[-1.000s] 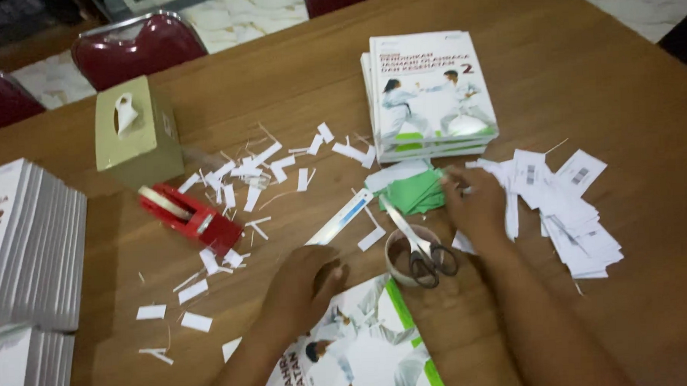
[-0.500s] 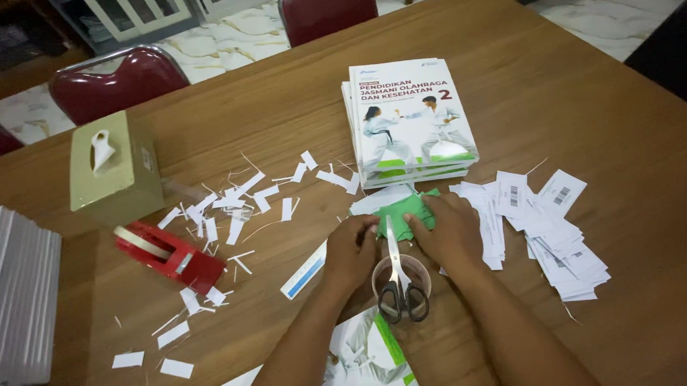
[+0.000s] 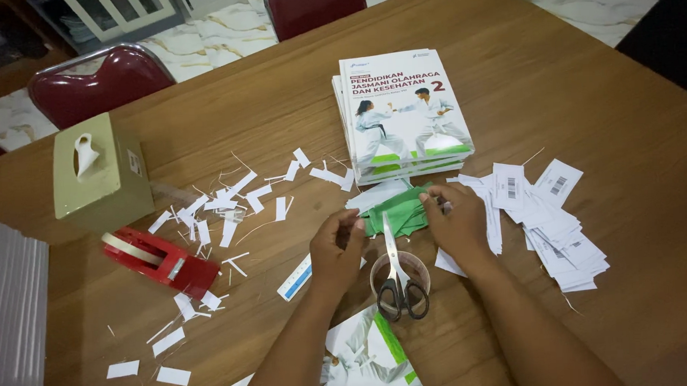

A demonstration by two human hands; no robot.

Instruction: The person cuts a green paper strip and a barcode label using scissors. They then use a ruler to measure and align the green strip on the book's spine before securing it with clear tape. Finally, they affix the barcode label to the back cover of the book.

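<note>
Left hand [image 3: 336,246] and right hand [image 3: 455,226] pinching green paper slips [image 3: 396,212]; scissors [image 3: 397,279] on tape roll [image 3: 383,271] between wrists; barcode labels [image 3: 546,216] right of right hand.

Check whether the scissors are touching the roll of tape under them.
Touching. The head view shows the scissors lying flat across the tape roll, handles resting on its near rim, blades pointing toward the green paper slips.

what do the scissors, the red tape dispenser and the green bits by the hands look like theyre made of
Scissors: shiny metal blades, dark handles, likely plastic. Tape dispenser: glossy red body, probably moulded plastic. Green pieces: thin, flat, matte sheets with cut edges, apparently paper. Both the left hand and right hand touch them.
</note>
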